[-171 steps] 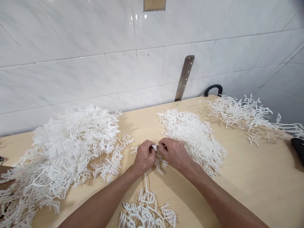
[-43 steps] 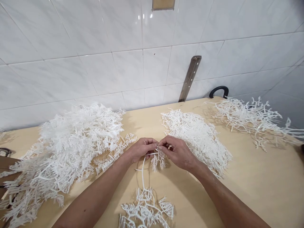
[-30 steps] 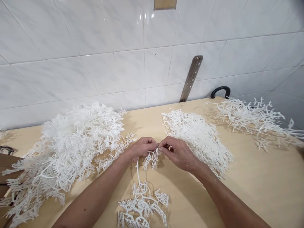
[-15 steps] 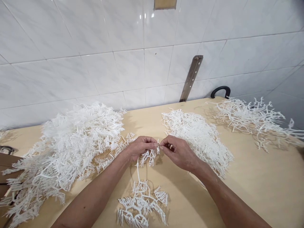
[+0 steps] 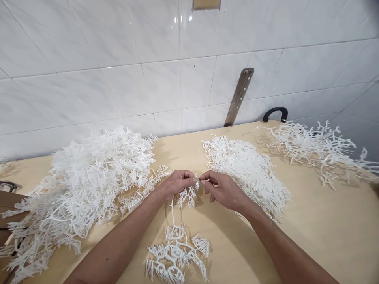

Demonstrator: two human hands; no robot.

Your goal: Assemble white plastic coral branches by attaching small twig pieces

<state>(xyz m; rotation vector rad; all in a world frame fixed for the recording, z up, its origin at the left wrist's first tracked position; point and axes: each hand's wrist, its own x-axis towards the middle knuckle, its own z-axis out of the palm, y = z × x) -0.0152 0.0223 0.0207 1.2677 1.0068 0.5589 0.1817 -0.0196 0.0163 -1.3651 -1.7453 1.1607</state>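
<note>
Between thumb and forefinger, my left hand (image 5: 179, 183) pinches a white plastic branch sprig (image 5: 188, 197), whose forked twigs hang below the fingers. My right hand (image 5: 220, 187) meets it from the right, thumb and forefinger closed at a small tip of the sprig; the exact contact is too small to make out. Below the hands a larger white plastic branch (image 5: 177, 252) lies flat, its stem running up toward my left hand. Close by my right hand is a heap of fine white plastic sprigs (image 5: 245, 169).
A big pile of white feathery branches (image 5: 97, 181) covers the left of the wooden table (image 5: 325, 228). Bare white branch stems (image 5: 310, 146) lie at the far right, near a black curved handle (image 5: 275, 113). A metal bracket (image 5: 239, 96) leans against the tiled wall.
My right hand has shifted slightly, its lower fingers loosening and the forefinger straightening at the sprig's tip. The hanging sprig has moved a little to the right. The piles look the same.
</note>
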